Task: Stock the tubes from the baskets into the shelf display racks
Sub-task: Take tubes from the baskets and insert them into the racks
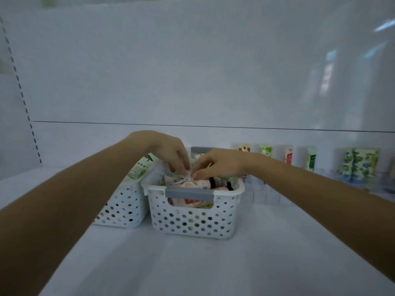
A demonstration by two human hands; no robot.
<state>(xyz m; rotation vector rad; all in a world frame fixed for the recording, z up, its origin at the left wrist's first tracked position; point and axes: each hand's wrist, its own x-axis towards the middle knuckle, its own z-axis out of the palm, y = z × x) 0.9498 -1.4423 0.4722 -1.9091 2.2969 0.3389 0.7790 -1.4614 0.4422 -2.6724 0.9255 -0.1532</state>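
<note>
Two white perforated baskets stand on the white shelf. The nearer basket [193,218] has grey handles and holds several tubes, among them a peach-patterned tube [192,185] with a black cap. The left basket [124,208] holds green-printed tubes [139,167]. Both hands reach into the nearer basket from above. My left hand [171,152] and my right hand [218,163] meet fingertip to fingertip and pinch the white crimped end of a tube [188,175] lying on top. How much of that tube each hand grips is hidden by the fingers.
Clear display racks [263,193] run along the back right of the shelf. Several tubes [288,155] stand upright in them, with green-and-blue patterned ones [361,165] at the far right. The white back panel rises behind, with a slotted upright [32,129] at the left.
</note>
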